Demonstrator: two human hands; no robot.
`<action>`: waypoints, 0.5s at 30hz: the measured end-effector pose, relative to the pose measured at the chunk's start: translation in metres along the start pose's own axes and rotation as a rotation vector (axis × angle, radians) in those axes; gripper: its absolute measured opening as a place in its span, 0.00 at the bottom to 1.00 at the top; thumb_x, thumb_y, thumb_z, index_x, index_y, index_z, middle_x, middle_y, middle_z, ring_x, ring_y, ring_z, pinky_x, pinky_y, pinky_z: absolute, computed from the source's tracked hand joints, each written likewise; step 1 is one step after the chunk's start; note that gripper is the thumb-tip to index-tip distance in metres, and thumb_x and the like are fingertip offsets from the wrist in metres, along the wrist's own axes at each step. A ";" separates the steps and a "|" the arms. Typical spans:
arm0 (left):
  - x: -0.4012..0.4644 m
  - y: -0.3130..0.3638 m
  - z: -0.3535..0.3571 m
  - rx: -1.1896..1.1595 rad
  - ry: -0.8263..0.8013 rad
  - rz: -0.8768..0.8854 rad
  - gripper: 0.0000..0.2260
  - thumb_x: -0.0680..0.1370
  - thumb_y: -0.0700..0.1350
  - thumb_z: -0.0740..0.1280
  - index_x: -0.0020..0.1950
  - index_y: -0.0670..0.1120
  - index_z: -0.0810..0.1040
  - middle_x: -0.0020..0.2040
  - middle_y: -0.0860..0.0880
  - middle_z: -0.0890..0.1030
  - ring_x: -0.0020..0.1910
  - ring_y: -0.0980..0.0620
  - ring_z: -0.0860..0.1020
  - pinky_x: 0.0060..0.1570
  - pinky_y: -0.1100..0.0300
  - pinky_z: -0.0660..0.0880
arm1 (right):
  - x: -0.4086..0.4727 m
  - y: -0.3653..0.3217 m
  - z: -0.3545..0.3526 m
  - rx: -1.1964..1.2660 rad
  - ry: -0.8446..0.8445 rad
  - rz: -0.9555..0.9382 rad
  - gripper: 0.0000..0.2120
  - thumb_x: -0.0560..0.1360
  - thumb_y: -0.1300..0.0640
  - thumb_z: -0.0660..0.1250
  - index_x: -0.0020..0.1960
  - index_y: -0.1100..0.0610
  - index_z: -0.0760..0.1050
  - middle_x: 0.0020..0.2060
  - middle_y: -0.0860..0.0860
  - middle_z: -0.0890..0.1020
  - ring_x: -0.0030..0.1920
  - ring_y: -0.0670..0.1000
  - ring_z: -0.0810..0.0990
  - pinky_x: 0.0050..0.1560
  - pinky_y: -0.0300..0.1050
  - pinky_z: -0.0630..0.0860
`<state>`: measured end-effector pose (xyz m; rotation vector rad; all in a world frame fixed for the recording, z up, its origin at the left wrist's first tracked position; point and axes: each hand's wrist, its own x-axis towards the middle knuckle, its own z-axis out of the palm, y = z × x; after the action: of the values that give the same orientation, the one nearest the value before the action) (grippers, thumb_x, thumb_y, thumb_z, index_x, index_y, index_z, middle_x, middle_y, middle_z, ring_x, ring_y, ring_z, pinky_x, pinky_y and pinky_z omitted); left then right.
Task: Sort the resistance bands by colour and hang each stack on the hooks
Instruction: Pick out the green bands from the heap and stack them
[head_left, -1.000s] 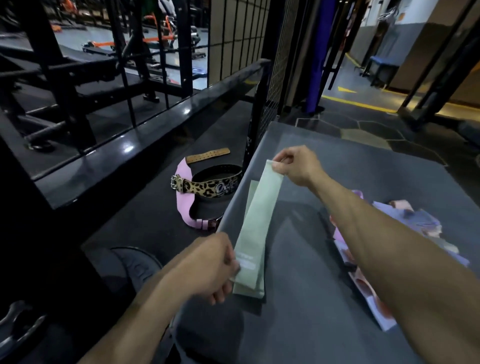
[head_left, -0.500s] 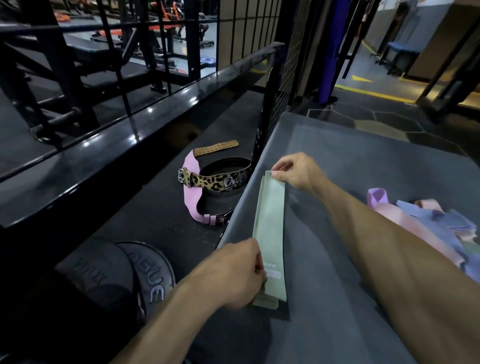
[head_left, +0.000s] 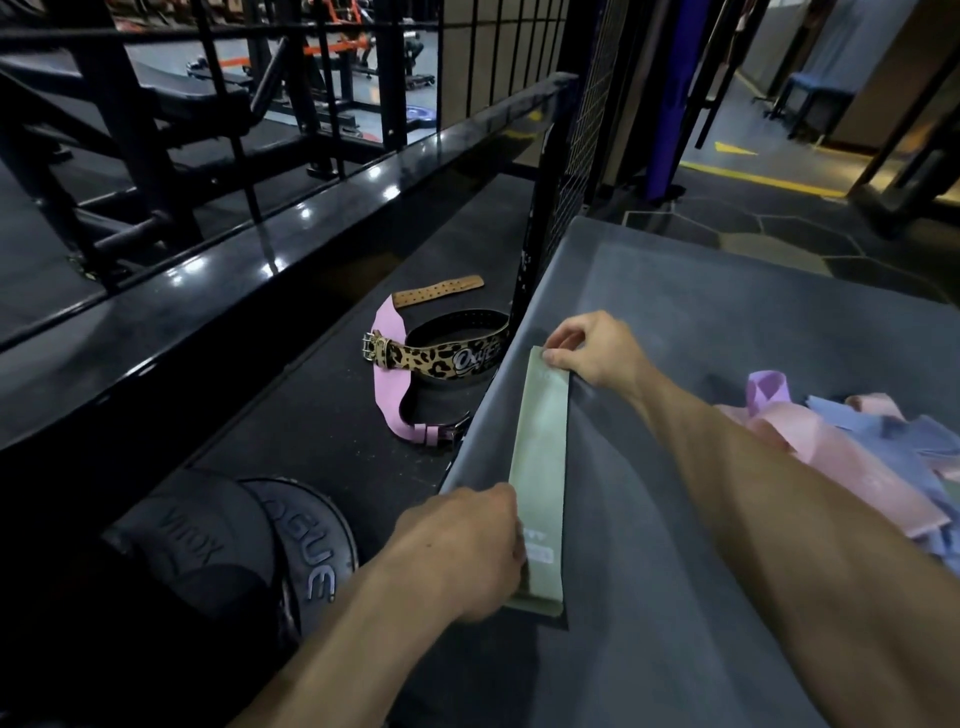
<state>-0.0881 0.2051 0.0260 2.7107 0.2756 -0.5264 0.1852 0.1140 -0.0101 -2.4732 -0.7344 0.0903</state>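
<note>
Two hands work one pale green band (head_left: 540, 467), which lies flat and lengthwise along the left edge of the grey surface (head_left: 727, 322). The right hand (head_left: 597, 351) pinches the far end between thumb and fingertips, and the left hand (head_left: 467, 545) has its fingers curled against the near end, by the printed label. A second edge peeks out at the near end, so this is probably the top of a small green stack, though the view is too dim to count layers.

The step in hand looks like squaring that stack. To do it well, both ends need to line up before either hand lets go: hold the far end pinned, slide the near end until its edges sit flush with the layer beneath, then press flat. Because the stack sits just beside the drop at the left edge, any nudge should go rightward, away from the floor where the leopard-print belt (head_left: 447, 358), the pink belt (head_left: 389, 384) and the weight plates (head_left: 306, 551) lie.

Much of the sorting is left: a loose heap of bands (head_left: 852, 441) in pink, blue and lilac lies tangled on the right of the surface, well apart from the green ones. Stretchy fabric tends to curl and snag, so each is best pulled out singly and smoothed before stacking. No hooks can be made out in this view.
</note>
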 end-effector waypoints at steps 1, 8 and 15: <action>0.000 0.001 -0.001 0.017 -0.002 -0.005 0.07 0.82 0.52 0.60 0.52 0.51 0.65 0.57 0.46 0.78 0.52 0.42 0.75 0.45 0.53 0.67 | 0.001 0.000 0.001 -0.016 -0.002 0.004 0.02 0.72 0.52 0.76 0.43 0.48 0.83 0.38 0.46 0.85 0.42 0.46 0.83 0.41 0.39 0.76; -0.001 0.000 -0.001 0.032 -0.005 0.012 0.05 0.81 0.52 0.60 0.52 0.52 0.67 0.57 0.47 0.78 0.50 0.43 0.74 0.45 0.53 0.68 | 0.000 -0.011 -0.001 -0.152 -0.070 0.047 0.11 0.75 0.45 0.70 0.52 0.50 0.81 0.42 0.47 0.82 0.46 0.51 0.82 0.51 0.51 0.80; -0.002 -0.001 -0.003 0.034 -0.018 0.018 0.06 0.79 0.48 0.62 0.55 0.52 0.71 0.57 0.48 0.78 0.52 0.44 0.75 0.46 0.53 0.69 | -0.008 -0.042 0.006 -0.503 -0.121 0.054 0.25 0.79 0.35 0.57 0.59 0.53 0.77 0.56 0.52 0.79 0.55 0.57 0.78 0.49 0.50 0.74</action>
<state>-0.0894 0.2074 0.0294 2.7368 0.2400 -0.5553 0.1566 0.1423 0.0064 -2.9881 -0.8198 0.0837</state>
